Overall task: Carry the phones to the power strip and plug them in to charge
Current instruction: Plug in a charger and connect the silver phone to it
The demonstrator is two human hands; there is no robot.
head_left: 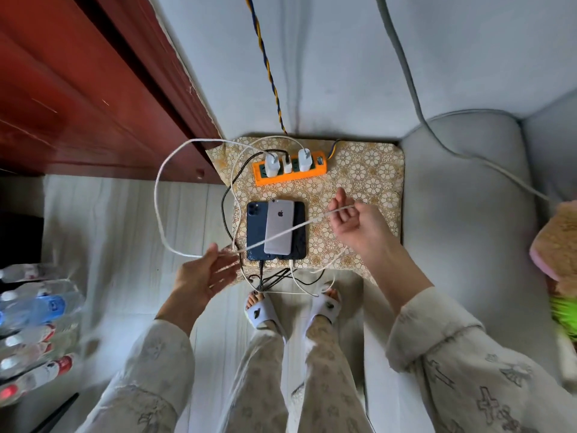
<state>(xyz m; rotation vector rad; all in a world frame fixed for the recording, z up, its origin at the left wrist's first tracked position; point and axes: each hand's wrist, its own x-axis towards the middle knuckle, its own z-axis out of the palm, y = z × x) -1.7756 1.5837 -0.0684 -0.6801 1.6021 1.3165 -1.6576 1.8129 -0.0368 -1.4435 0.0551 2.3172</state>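
Note:
Three phones lie face down on a patterned stool top (359,170): a dark blue phone (256,232) at the left, a silver phone (279,228) stacked on the middle, a black phone (299,232) at the right. An orange power strip (290,175) behind them holds three white chargers. Cables run from the bottom ends of the blue and black phones. A white braided cable (281,234) stretches across the phones. My right hand (352,218) pinches its end. My left hand (203,276) holds the same cable loosely at the stool's front left corner.
A red-brown wooden cabinet (78,89) stands at the left. Several water bottles (34,323) lie at the lower left. A grey sofa (468,198) is at the right, with a grey cable draped on it. My slippered feet (293,310) stand before the stool.

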